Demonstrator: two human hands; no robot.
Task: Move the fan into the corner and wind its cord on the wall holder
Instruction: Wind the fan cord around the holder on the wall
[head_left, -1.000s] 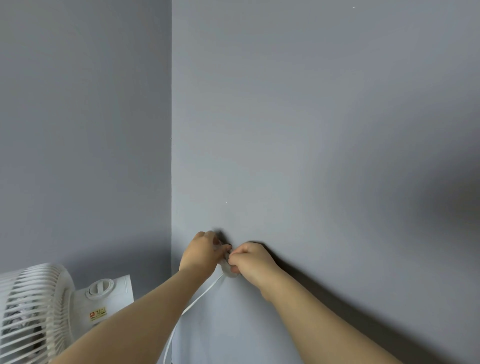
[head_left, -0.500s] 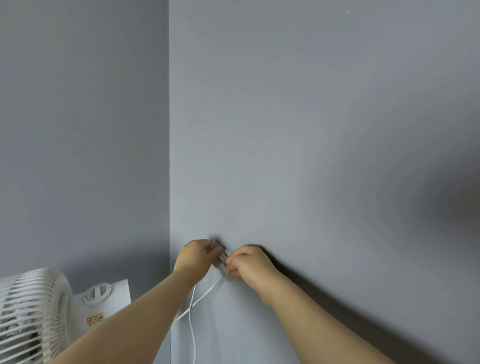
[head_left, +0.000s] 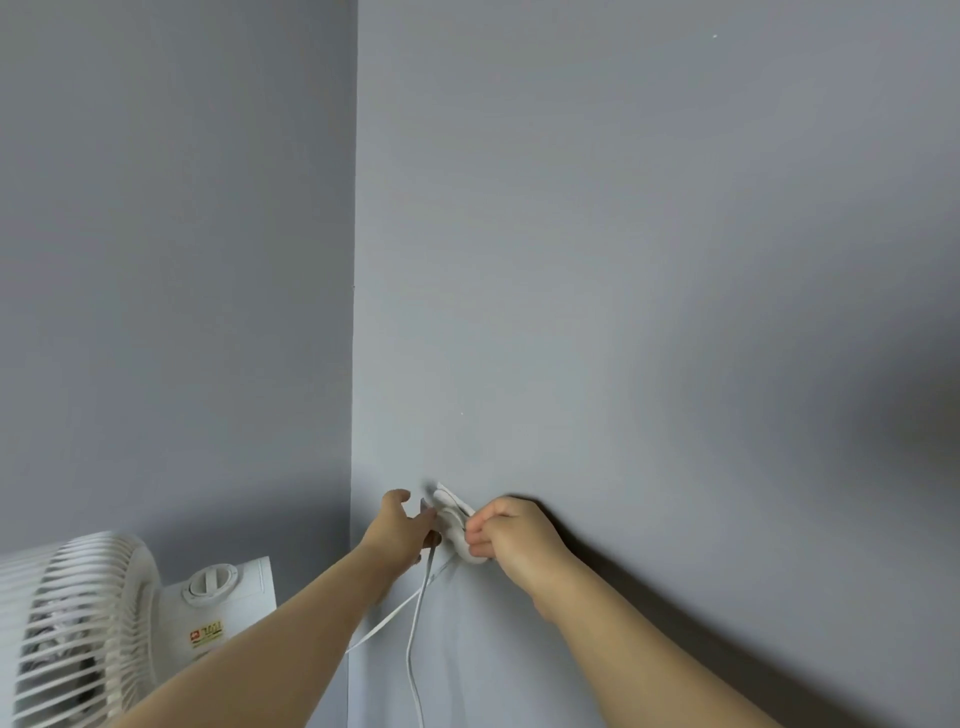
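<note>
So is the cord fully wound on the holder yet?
Not fully: two strands of cord hang loose below the wall holder.

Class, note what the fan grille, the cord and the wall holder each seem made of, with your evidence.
Fan grille: probably white moulded plastic, matte; thin even slats.
Cord: flat white flexible plastic sheath; it hangs in loose curves.
Wall holder: likely smooth white plastic; partly hidden, so uncertain.
</note>
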